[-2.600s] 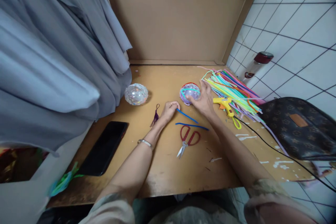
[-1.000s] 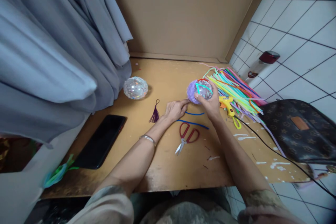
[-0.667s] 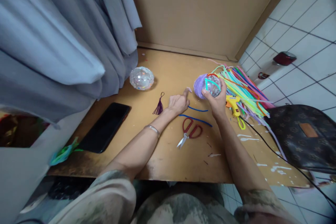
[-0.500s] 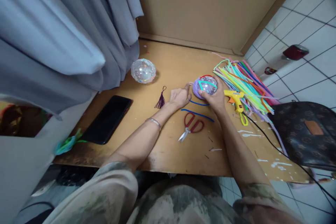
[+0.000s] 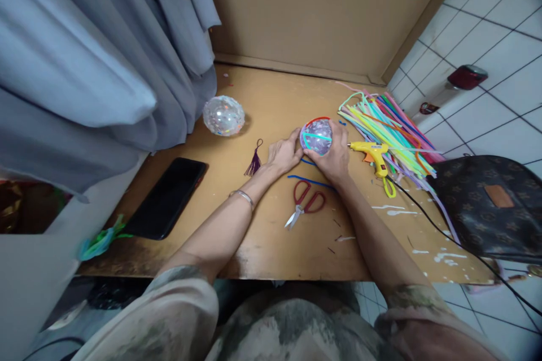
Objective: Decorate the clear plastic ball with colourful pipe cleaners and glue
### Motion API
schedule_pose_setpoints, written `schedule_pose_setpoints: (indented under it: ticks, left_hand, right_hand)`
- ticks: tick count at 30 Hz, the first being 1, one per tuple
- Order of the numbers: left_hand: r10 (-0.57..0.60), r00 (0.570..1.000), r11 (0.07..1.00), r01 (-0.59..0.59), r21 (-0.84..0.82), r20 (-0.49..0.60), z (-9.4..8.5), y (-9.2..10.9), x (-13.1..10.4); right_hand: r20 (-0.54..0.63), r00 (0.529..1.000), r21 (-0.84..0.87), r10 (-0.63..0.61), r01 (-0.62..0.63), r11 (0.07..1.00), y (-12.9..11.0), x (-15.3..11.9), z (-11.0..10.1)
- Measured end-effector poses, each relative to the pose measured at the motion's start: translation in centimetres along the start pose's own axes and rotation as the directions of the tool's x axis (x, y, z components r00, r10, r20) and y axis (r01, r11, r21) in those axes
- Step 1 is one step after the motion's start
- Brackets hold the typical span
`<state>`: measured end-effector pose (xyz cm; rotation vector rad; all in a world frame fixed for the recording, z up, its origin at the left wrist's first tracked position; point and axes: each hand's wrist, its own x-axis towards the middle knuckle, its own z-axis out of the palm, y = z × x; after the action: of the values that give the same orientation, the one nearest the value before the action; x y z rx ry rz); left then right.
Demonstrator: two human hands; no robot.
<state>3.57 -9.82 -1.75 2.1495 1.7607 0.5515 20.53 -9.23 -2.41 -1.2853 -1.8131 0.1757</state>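
A clear ball (image 5: 320,142) with purple, red and turquoise strips stands on the wooden table. My right hand (image 5: 334,157) is wrapped round its right side, thumb in front. At its left edge my left hand (image 5: 285,152) has its fingers closed together; whether they pinch the purple strand there is too small to tell. Just below the ball lies a blue strip (image 5: 311,181), partly under my right wrist, with red-handled scissors (image 5: 304,203) nearer me. A dark purple tassel (image 5: 254,161) rests left of my left hand.
Another clear ball (image 5: 224,116) stands at the back left, above a black phone (image 5: 167,197). On the right are a yellow glue gun (image 5: 375,157) with a black cord, a bundle of coloured pipe cleaners (image 5: 389,130), a bottle (image 5: 442,96) and a dark bag (image 5: 491,206).
My right hand has turned the ball and moved it left, closer to my left hand. The purple side now faces more to the left and back. The whole view has shifted slightly.
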Motion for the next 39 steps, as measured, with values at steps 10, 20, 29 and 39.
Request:
schedule_pose_setpoints:
  ticks: [10, 20, 29, 39]
  left_hand:
    - [0.023, 1.0, 0.999, -0.023, -0.042, -0.016, 0.3, -0.5, 0.1]
    - [-0.015, 1.0, 1.0, 0.015, -0.004, 0.016, -0.2, 0.2, 0.1]
    - [-0.047, 0.998, 0.987, 0.04, -0.158, -0.042, -0.1, -0.5, 0.1]
    - [0.059, 0.998, 0.952, -0.055, -0.3, 0.006, -1.0, -1.7, -0.1]
  right_hand:
    - [0.127, 0.991, 0.273, 0.035, -0.069, 0.96, 2.1, 0.6, -1.8]
    - [0.097, 0.994, 0.169, -0.05, 0.033, 0.985, 1.0, 0.2, -1.2]
    - [0.135, 0.99, 0.354, 0.026, -0.073, 0.933, 2.3, 0.6, -1.7]
    - [0.211, 0.967, 0.512, 0.141, -0.232, 0.827, 3.1, 0.6, -1.3]
